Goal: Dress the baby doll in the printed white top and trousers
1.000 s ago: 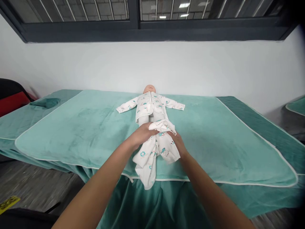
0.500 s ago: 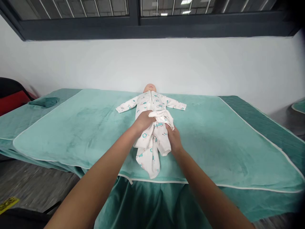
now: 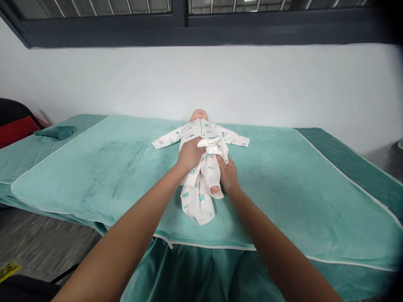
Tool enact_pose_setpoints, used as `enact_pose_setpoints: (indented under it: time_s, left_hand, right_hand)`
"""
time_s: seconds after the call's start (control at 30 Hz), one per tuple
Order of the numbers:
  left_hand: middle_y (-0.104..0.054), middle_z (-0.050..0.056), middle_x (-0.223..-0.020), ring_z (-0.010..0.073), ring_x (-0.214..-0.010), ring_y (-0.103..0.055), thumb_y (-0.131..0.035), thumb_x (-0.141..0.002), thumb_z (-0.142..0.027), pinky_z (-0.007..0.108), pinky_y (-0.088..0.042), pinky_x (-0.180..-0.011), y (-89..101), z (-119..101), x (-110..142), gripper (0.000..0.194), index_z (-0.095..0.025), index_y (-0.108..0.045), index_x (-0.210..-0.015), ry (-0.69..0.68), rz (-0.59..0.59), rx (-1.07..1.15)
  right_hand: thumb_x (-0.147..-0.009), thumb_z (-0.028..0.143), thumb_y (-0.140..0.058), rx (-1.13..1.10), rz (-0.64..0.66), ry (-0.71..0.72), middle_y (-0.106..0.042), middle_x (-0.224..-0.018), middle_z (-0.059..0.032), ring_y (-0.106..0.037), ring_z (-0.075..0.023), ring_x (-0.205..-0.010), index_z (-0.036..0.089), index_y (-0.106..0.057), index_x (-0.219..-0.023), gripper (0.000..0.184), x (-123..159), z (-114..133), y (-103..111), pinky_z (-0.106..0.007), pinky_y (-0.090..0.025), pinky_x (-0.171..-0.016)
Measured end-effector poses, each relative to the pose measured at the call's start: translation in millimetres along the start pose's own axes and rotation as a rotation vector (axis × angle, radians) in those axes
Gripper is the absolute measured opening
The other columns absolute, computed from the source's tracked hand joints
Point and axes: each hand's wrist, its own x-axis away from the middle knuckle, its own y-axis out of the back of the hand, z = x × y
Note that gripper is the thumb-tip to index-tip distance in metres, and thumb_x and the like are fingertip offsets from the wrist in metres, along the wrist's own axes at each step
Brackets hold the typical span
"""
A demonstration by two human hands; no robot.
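A baby doll [image 3: 199,114] lies on its back, wearing a white printed top [image 3: 192,131] with both sleeves stretched out sideways. Over its lower body are matching white printed pants [image 3: 198,205]. My left hand [image 3: 190,154] is closed on the bunched waist of the pants, its fingertips hidden in the cloth. At the other side, my right hand [image 3: 228,173] grips the pants near the top of one leg, fingers partly behind the fabric. A bit of the doll's skin-coloured foot shows in that leg's opening, while the other leg lies flat toward me.
The doll rests on a bed with a light green plush cover [image 3: 283,188] edged in white piping. Behind it stand a white wall [image 3: 126,79] and a dark window frame [image 3: 201,35]. A red and black bag [image 3: 17,126] sits at the far left.
Both hands have moved up toward the doll's waist, drawing the pants with them. The doll's foot now shows at the opening of the leg beside my right hand.
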Motion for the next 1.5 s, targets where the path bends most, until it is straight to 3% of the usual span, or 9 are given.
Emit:
enact_pose_setpoints:
  time_s: [0.17,0.3,0.43,0.6,0.8,1.1,1.23,1.37,1.5]
  left_hand:
    - [-0.071,0.004,-0.089,0.0228,-0.085,-0.061,-0.049,-0.086,-0.023,0.029,-0.038,-0.071,1.3,-6.3,-1.9,0.018,-0.021,-0.066,-0.09,-0.02,-0.042,-0.247]
    - [-0.071,0.006,-0.097,0.0254,-0.092,-0.063,-0.045,-0.09,-0.021,0.031,-0.036,-0.07,4.7,-14.0,-5.4,0.023,-0.024,-0.065,-0.101,-0.098,-0.081,-0.442]
    - [-0.071,0.004,-0.098,0.0252,-0.091,-0.063,-0.045,-0.089,-0.019,0.032,-0.036,-0.069,1.7,-15.6,-7.8,0.023,-0.025,-0.064,-0.102,-0.125,-0.112,-0.458]
    - [-0.07,0.002,-0.093,0.0221,-0.087,-0.062,-0.049,-0.086,-0.021,0.03,-0.041,-0.075,-1.2,-8.1,-5.7,0.017,-0.022,-0.065,-0.094,-0.044,-0.055,-0.109]
    - [-0.066,0.0,-0.088,0.0183,-0.081,-0.057,-0.062,-0.078,-0.03,0.027,-0.043,-0.074,13.6,-2.3,5.5,0.016,-0.018,-0.063,-0.088,0.131,0.052,0.32]
    - [-0.065,0.0,-0.091,0.0187,-0.088,-0.057,-0.059,-0.075,-0.022,0.028,-0.042,-0.079,5.2,-5.0,-1.2,0.016,-0.018,-0.066,-0.09,0.119,-0.088,0.425]
    - [-0.064,0.0,-0.09,0.0179,-0.087,-0.056,-0.061,-0.076,-0.022,0.028,-0.042,-0.08,4.8,3.0,1.6,0.015,-0.019,-0.065,-0.09,0.135,-0.041,0.458]
    - [-0.063,0.001,-0.091,0.0167,-0.084,-0.057,-0.071,-0.073,-0.026,0.028,-0.043,-0.076,13.4,16.4,13.2,0.024,-0.019,-0.063,-0.095,0.2,0.095,0.671]
    - [-0.064,0.002,-0.092,0.0163,-0.084,-0.058,-0.076,-0.073,-0.032,0.027,-0.044,-0.075,16.6,20.9,22.8,0.028,-0.018,-0.066,-0.096,0.261,0.121,0.883]
  right_hand:
    - [-0.086,0.053,-0.057,-0.014,-0.048,-0.019,-0.072,-0.108,-0.005,-0.062,-0.0229,-0.095,0.021,-0.067,-0.107,0.04,-7.1,-3.8,-1.6,-0.033,-0.047,-0.083]
    - [-0.087,0.055,-0.057,-0.185,0.048,-0.047,-0.071,-0.112,-0.0054,-0.063,-0.0227,-0.1,0.021,-0.066,-0.113,0.044,-8.1,-11.5,-0.9,-0.033,-0.048,-0.086]
    - [-0.088,0.054,-0.058,-0.337,0.118,-0.078,-0.069,-0.115,-0.0051,-0.064,-0.0219,-0.099,0.022,-0.061,-0.12,0.045,-5.4,-15.5,-0.7,-0.034,-0.049,-0.085]
    - [-0.09,0.055,-0.055,-0.15,0.029,-0.026,-0.068,-0.106,-0.0037,-0.061,-0.0203,-0.092,0.022,-0.062,-0.11,0.04,-7.7,-10.4,0.9,-0.031,-0.048,-0.079]
    - [-0.094,0.051,-0.048,0.144,-0.057,0.11,-0.059,-0.083,0.0019,-0.051,-0.0169,-0.078,0.022,-0.052,-0.088,0.029,-22.0,-8.1,2.2,-0.028,-0.04,-0.071]
    - [-0.095,0.05,-0.044,0.2,-0.048,0.141,-0.054,-0.081,0.0022,-0.049,-0.0171,-0.078,0.023,-0.047,-0.086,0.028,-21.8,-6.3,1.6,-0.029,-0.038,-0.071]
    - [-0.09,0.044,-0.054,0.127,-0.047,0.098,-0.057,-0.087,0.0014,-0.051,-0.0171,-0.081,0.022,-0.053,-0.093,0.022,-16.7,-6.8,3.5,-0.029,-0.041,-0.073]
    - [-0.084,0.037,-0.061,0.099,0.016,0.187,-0.061,-0.098,-0.0009,-0.054,-0.0185,-0.089,0.023,-0.058,-0.105,0.025,-15.1,-1.0,8.3,-0.032,-0.044,-0.081]
    - [-0.083,0.041,-0.066,0.117,0.224,0.267,-0.065,-0.111,-0.0033,-0.058,-0.0213,-0.101,0.023,-0.061,-0.112,0.034,-31.7,31.3,8.9,-0.035,-0.045,-0.09]
